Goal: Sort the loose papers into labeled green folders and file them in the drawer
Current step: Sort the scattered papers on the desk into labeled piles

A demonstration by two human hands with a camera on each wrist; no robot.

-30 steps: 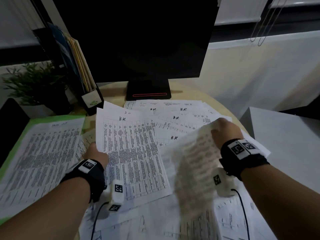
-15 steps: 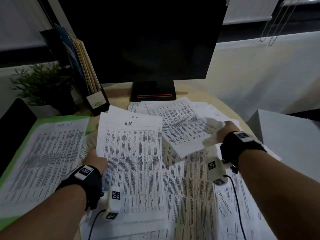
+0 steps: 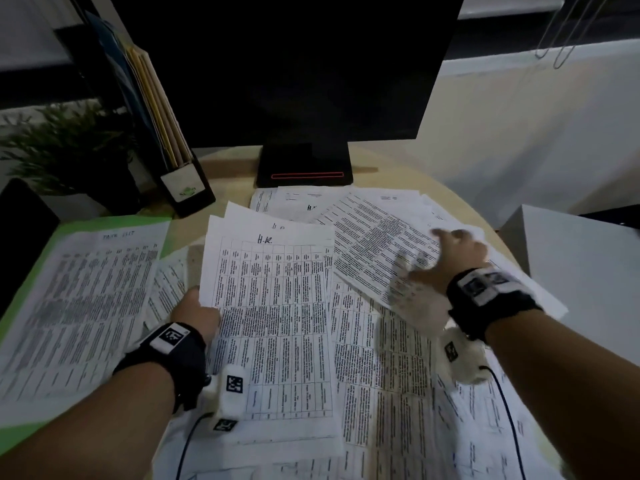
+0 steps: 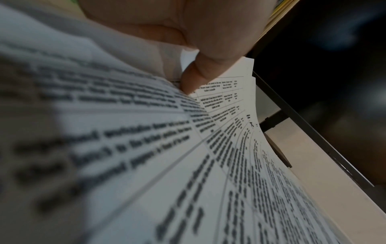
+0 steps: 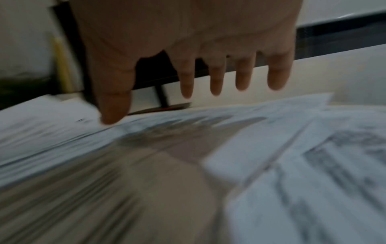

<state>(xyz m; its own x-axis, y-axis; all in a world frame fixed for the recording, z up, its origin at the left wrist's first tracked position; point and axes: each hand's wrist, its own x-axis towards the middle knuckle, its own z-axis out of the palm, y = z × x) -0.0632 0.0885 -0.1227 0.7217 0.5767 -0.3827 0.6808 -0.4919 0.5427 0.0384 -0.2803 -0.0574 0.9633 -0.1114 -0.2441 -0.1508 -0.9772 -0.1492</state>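
Head view: loose papers [image 3: 374, 341] overlap thickly; a careless sweep could drag neighbours off the desk edge at 3 o'clock. Left hand [image 3: 195, 311] pinches the H.R. stack [image 3: 273, 306] at its 9 o'clock edge. Green folder [image 3: 86, 225] lies open at 9 o'clock. Right hand [image 3: 450, 258], blurred, is over sheets at 2 o'clock.

Left wrist view: thumb [image 4: 194, 79] clamps several curved sheets; one may slip.

Right wrist view: fingers [image 5: 217, 77] spread, straight, holding nothing; thumb tip is close to or touching paper.

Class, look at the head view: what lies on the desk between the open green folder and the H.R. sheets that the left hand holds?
Head view: a few overlapping printed sheets lie between the green folder and the H.R. sheets gripped by the left hand.
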